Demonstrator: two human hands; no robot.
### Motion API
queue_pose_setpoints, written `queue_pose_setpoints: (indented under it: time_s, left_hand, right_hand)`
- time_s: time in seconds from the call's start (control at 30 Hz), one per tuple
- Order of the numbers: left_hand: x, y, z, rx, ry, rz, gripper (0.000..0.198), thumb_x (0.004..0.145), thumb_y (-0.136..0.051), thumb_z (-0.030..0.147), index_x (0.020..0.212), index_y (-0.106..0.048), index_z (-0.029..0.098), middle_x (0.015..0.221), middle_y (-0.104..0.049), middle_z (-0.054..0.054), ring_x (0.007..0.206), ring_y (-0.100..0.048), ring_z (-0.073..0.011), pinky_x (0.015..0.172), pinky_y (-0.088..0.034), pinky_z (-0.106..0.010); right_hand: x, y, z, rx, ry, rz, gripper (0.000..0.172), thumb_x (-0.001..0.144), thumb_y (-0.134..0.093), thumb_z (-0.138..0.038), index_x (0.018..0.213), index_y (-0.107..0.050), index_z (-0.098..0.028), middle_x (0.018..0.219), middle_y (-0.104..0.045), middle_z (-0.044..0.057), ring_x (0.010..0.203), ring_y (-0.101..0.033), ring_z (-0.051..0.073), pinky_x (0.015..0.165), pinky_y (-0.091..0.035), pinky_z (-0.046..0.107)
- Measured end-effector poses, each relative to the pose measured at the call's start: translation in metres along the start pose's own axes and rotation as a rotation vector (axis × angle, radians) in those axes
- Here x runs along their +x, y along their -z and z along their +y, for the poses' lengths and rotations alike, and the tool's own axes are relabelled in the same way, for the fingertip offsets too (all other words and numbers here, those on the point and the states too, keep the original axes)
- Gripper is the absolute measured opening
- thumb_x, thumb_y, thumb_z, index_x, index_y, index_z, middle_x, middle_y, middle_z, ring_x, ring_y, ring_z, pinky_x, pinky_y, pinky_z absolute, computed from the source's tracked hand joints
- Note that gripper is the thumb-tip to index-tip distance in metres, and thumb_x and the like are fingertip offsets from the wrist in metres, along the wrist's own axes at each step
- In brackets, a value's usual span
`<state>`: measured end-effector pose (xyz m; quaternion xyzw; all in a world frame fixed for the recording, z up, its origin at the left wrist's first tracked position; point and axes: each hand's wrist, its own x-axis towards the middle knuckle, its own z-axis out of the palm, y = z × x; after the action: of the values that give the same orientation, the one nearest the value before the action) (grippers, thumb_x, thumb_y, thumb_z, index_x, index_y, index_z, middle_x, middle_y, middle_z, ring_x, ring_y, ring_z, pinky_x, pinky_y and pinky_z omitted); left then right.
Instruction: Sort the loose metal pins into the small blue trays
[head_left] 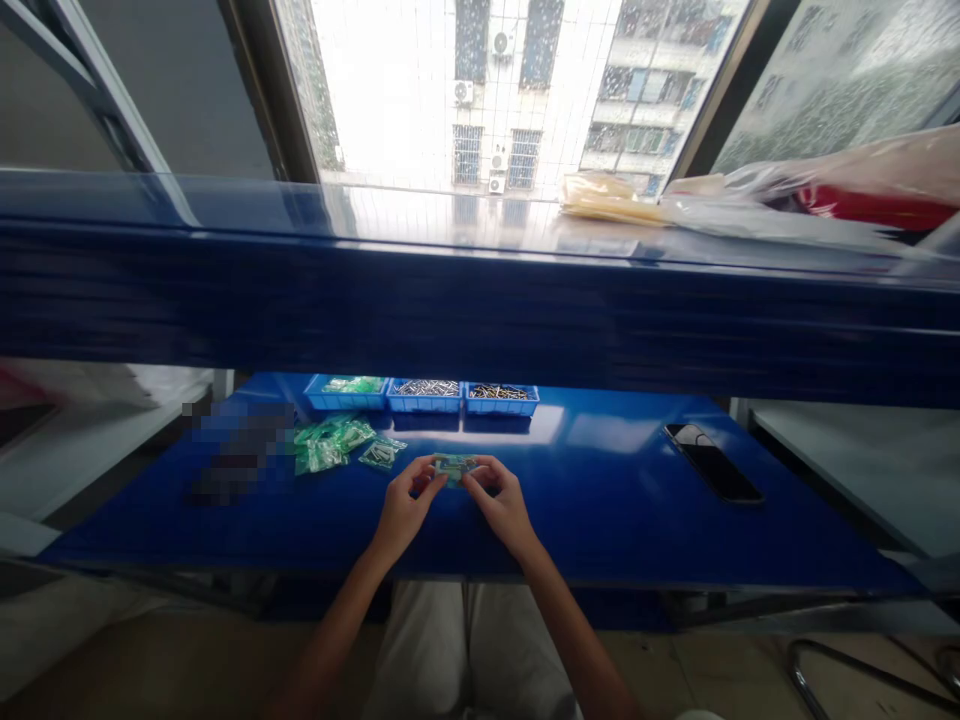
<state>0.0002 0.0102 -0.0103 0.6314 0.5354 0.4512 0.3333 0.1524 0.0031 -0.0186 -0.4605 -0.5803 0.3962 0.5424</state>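
Between my two hands is a small clear plastic bag (454,468) with a greenish tint, held just above the blue tabletop. My left hand (409,505) pinches its left edge between thumb and fingers. On the opposite edge, my right hand (501,500) grips it the same way. Small parts seem to lie inside the bag, too small to make out. Left of my hands rests another small bag (383,453) with silvery metal pieces, and beside it a pile of green-tinted plastic bags (330,445).
Three blue bins stand at the back: one with green bags (346,400), one with silvery screw-like pieces (425,402), one with darker pieces (502,405). A phone (712,462) lies at right. A blue shelf (480,310) spans overhead, with plastic packages (615,198) on it.
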Motion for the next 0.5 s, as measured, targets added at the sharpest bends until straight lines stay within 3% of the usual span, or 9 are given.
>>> queue_pose_setpoints:
  time_s: [0.17, 0.37, 0.5]
  left_hand:
    - [0.003, 0.0007, 0.0015, -0.005, -0.034, -0.019, 0.03, 0.069, -0.059, 0.04, 0.088, -0.061, 0.018, 0.07, -0.059, 0.001, 0.061, -0.053, -0.0113, 0.058, -0.044, -0.022]
    - [0.0048, 0.0, 0.0016, -0.003, -0.013, -0.121, 0.029, 0.074, -0.052, 0.045, 0.075, -0.059, 0.017, 0.064, -0.053, 0.001, 0.055, -0.046, -0.0098, 0.053, -0.039, -0.021]
    - [0.0047, 0.0008, 0.0024, 0.059, -0.116, -0.078, 0.032, 0.078, -0.046, 0.044, 0.065, -0.054, 0.017, 0.064, -0.05, 0.001, 0.059, -0.044, -0.0107, 0.057, -0.039, -0.022]
  right_hand:
    - [0.0006, 0.0001, 0.002, -0.02, -0.01, 0.05, 0.023, 0.078, -0.052, -0.033, 0.091, -0.06, -0.015, 0.071, -0.062, 0.003, 0.063, -0.054, 0.014, 0.059, -0.042, 0.025]
    - [0.001, -0.0002, -0.0023, 0.026, -0.046, 0.046, 0.029, 0.08, -0.048, -0.038, 0.094, -0.06, -0.016, 0.072, -0.062, 0.003, 0.059, -0.053, 0.014, 0.052, -0.041, 0.024]
    - [0.0016, -0.0013, 0.0003, 0.028, -0.035, 0.01, 0.027, 0.079, -0.051, -0.039, 0.087, -0.062, -0.016, 0.067, -0.06, 0.002, 0.056, -0.05, 0.013, 0.05, -0.039, 0.024]
